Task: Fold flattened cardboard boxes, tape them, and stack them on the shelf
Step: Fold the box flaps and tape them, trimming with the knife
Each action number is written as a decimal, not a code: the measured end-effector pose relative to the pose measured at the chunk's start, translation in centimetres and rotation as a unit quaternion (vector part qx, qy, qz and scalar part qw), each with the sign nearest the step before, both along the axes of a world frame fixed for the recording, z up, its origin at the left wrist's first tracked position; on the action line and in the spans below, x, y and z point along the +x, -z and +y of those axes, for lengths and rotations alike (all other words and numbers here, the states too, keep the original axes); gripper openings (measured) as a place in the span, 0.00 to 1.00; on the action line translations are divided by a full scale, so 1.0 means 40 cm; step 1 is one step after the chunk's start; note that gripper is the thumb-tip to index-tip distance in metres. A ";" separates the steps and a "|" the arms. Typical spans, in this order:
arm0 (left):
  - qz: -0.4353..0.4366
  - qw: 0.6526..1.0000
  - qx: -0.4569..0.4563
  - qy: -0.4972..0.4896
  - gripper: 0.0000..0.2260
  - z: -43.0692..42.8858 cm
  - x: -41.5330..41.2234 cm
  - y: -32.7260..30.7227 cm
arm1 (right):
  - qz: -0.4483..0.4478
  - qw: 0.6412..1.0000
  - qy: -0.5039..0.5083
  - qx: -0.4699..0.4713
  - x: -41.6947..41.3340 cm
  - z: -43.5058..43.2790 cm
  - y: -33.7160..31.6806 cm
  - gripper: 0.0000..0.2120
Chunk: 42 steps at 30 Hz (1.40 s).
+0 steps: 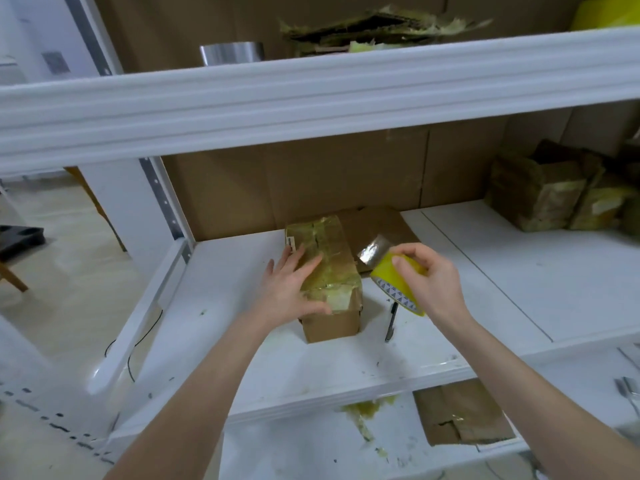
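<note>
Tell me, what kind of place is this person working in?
Probably a storeroom or packing area: white metal shelving, taped cardboard boxes at the back right, and a yellow tape roll held in the right hand while the left hand presses a box.

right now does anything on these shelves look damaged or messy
Yes. The box under the left hand has wrinkled, overlapping tape all over its top. Yellowish tape scraps cling below the shelf edge, beside a torn flattened cardboard on the lower shelf. A ragged, shredded cardboard pile sits on the top shelf.
</note>
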<state>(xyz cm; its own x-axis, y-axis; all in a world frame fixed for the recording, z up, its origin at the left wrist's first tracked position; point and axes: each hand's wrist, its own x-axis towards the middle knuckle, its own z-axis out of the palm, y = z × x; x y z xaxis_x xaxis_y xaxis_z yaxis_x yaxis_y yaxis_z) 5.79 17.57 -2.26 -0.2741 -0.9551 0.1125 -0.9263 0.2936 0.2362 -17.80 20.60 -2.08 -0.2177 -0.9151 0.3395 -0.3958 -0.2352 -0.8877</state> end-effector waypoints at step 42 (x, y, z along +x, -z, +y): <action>0.538 0.804 -0.080 -0.240 0.08 0.174 0.007 -0.011 | 0.250 0.939 -0.221 0.088 -0.099 0.024 -0.075 0.11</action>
